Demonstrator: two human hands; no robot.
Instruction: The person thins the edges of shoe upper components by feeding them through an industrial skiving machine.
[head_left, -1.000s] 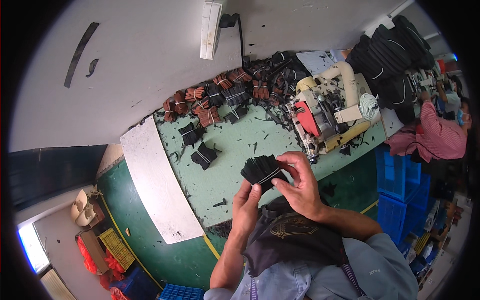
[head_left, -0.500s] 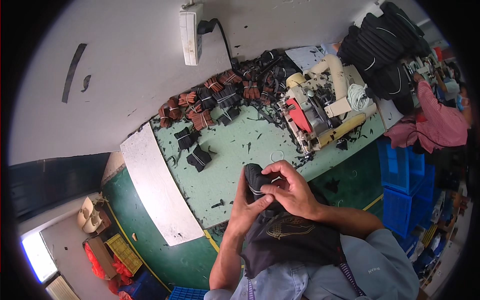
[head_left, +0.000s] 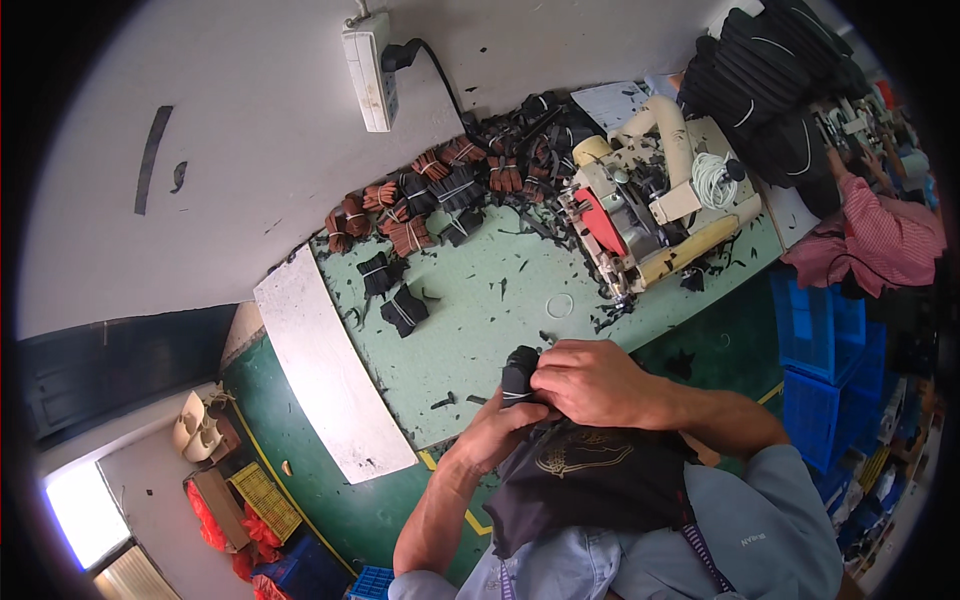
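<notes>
Nearest, low in the head view: a dark apron [head_left: 590, 480] over the lap. Just above it, both hands closed on one small black bundle [head_left: 519, 377] of stacked cut pieces, held over the near edge of the green counter [head_left: 480, 290]. Left hand [head_left: 497, 432] cupped under the stack from below, fingers curled up to it; right hand [head_left: 590, 382] folded over the top, fingertips pinching the upper end. Likely light and soft, apt to fan apart unless squeezed across the flat faces at mid-stack. Farther out, a loose elastic ring [head_left: 560, 305], two tied black bundles [head_left: 404, 311], a white board [head_left: 325, 365]. Beyond, brown and black bundles [head_left: 440, 195] heaped beside a cream sewing machine [head_left: 650, 205].
</notes>
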